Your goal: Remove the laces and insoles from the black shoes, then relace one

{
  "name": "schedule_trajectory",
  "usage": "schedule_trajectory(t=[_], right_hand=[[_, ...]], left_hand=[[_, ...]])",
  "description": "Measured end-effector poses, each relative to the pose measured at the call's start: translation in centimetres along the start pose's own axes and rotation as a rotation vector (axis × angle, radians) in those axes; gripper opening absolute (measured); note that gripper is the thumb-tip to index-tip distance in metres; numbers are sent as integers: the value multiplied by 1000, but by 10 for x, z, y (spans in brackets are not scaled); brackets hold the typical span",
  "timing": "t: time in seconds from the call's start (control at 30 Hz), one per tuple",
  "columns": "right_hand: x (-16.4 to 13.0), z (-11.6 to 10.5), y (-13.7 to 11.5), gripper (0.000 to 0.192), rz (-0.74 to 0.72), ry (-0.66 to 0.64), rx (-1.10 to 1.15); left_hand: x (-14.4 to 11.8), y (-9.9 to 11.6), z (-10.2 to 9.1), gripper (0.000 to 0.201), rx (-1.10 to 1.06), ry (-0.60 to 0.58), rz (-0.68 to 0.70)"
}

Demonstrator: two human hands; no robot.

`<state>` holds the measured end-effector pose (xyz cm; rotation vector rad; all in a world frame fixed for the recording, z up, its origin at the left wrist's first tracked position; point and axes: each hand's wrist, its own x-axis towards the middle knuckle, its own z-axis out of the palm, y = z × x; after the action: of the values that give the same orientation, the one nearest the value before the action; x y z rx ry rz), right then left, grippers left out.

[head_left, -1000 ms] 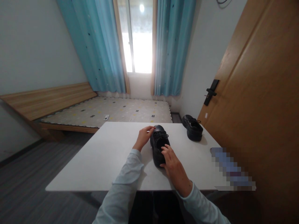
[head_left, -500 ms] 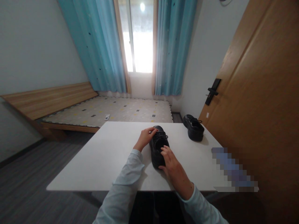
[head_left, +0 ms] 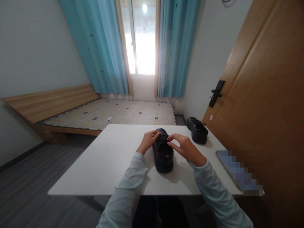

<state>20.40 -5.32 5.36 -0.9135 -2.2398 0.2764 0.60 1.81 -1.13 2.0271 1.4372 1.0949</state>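
Head view: right hand (head_left: 187,149) lifted off the heel end of the near shoe (head_left: 163,153) and now up at the lace area, fingers (head_left: 172,138) pinched toward the laces, meeting the left hand (head_left: 148,141) there. A second ago lay flat over the rear of that shoe, palm down. Left hand little changed, resting at the toe and upper-lace side, fingers (head_left: 155,134) curled and touching the shoe; cannot tell whether any lace is actually gripped by either hand, too small and dark to read. Shoe upright on the white counter (head_left: 106,158), near the middle, toe pointing away from the person, hardly shifted. Judging from both hands converging on the laces, work now centred there rather than on steadying the heel. Second black shoe (head_left: 197,129) apart at the far right corner of the counter, untouched. Blurred flat object (head_left: 239,172) at the right edge. Bed (head_left: 114,112) and blue curtains (head_left: 175,47) beyond, wooden door (head_left: 261,95) on the right.
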Motion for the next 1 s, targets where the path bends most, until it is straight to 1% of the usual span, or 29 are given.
schedule_trajectory(t=[0.13,0.2,0.27,0.33,0.47,0.53,0.67,0.83,1.0], right_hand=[[21,8,22,7,-19,113,85],[28,15,31,8,-11,166,106],[30,22,38,10,-10,190,128],[29,29,45,11,3,182,152],[22,38,55,22,22,91,152],[18,40,59,24,22,64,144],[14,42,63,19,22,63,133],[13,46,61,13,-14,46,123],[14,49,59,3,-53,36,102]], left_hand=[[0,0,1,29,7,9,2],[0,-1,1,29,9,16,7],[0,-1,1,29,12,21,13],[0,-1,1,29,19,24,19],[-1,1,0,29,35,17,22],[-1,1,0,29,32,15,21],[-1,0,1,31,9,18,21],[-1,1,0,32,3,7,7],[-1,5,-2,40,-19,-8,15]])
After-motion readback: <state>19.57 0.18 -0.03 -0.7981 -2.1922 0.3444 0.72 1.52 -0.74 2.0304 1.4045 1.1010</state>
